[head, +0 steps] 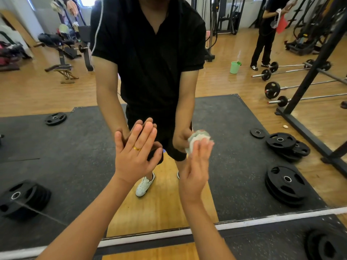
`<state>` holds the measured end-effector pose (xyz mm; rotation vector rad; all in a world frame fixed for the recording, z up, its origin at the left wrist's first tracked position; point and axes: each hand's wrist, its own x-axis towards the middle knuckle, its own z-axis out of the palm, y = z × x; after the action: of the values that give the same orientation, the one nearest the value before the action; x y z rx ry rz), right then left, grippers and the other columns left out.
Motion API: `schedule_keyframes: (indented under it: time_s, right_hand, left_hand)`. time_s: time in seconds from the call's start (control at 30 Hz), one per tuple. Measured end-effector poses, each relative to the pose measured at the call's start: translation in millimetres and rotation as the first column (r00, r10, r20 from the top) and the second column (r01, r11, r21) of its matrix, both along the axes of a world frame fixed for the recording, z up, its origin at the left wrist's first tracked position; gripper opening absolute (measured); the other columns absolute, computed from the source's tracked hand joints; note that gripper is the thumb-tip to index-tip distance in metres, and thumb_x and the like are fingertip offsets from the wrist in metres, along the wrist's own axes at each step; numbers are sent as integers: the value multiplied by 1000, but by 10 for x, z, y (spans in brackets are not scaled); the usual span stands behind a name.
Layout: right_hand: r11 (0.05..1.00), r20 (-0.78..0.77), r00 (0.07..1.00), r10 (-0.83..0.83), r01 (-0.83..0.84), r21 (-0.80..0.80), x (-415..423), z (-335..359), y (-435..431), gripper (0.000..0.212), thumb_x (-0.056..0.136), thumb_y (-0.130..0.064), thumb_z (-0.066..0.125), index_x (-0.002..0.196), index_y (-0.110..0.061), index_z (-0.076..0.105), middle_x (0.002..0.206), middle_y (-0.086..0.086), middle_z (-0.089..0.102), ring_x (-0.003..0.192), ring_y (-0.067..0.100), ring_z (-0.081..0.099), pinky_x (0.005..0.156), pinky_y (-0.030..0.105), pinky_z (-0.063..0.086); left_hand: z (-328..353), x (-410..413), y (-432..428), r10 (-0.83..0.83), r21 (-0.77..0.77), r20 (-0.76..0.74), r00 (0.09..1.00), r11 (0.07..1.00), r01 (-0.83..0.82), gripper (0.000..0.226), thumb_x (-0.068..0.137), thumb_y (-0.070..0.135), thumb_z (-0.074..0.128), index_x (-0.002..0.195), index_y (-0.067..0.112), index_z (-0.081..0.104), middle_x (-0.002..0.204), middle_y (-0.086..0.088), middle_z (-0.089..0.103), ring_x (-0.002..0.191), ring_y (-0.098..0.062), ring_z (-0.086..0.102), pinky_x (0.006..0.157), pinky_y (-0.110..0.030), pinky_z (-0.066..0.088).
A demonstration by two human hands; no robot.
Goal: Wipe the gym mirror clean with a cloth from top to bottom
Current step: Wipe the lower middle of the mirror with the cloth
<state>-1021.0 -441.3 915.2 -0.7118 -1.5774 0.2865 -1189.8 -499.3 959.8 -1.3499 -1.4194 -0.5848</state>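
A: As both arms reach forward, how many hands meet the mirror [244, 119]?
B: Two: left hand [137, 152] flat, fingers straight, at nine o'clock of one cloth [199, 136]; right hand [195, 167] presses it on, fingers straight.

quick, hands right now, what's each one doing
Left hand: open, flat against the mirror.
Right hand: open, straight fingers pressing the cloth to the mirror.

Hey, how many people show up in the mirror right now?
2. A person in a black shirt fills the middle of the mirror; a second person stands at its upper right. Others may be hidden.
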Motion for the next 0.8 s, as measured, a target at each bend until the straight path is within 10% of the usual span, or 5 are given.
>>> schedule_keyframes:
  time_s: [0.17,0.37,0.8]
  right_hand:
    - [978,245,969,20,-70,199,344,-76,294,41,103,7,50,143,0,47,161,3,35,156,28,24,116,51,41]
    - [991,17,994,-110,109,71,295,89,340,38,109,0,45,146,1,46,162,2,34,155,33,25,119,47,40]
    - [964,321,932,167,-223,146,158,-174,30,58,99,9,56,152,-4,37,170,0,21,158,29,19,124,50,30]
  left_hand:
    - [28,4,28,-8,20,-4,1000,1000,8,77,97,44,59,162,14,29,171,-1,16,158,-21,13,126,-49,-3]
    - [9,5,31,-2,27,10,1000,1000,2,77,96,43,61,161,14,31,171,-1,18,158,-21,15,126,-50,-2]
    - [126,49,-103,-50,-79,55,997,995,55,74,99,36,61,161,13,27,172,-1,10,159,-20,10,126,-50,-3]
